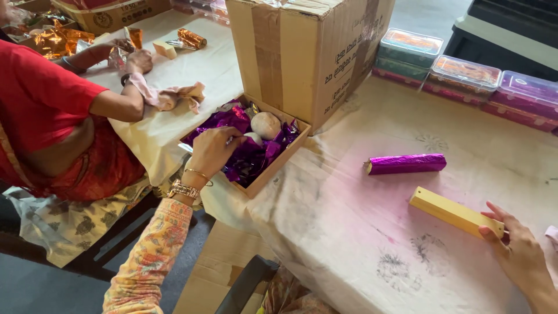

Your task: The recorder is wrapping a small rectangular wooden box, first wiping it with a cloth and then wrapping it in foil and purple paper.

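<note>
My left hand [214,152] reaches into a shallow brown tray [273,167] filled with purple foil sheets [250,157] and a pale round ball [265,124]; the fingers pinch at the foil beside a small white piece. My right hand [517,250] rests on the cloth-covered table [337,232], fingertips touching the near end of a long yellow wooden block [453,212]. A stick wrapped in purple foil [406,164] lies on the table beyond the block.
A large cardboard box [308,52] stands behind the tray. Lidded plastic containers [465,72] line the back right. A person in red [40,104] sits at left, handling orange foil [55,40] and a pink cloth [168,96].
</note>
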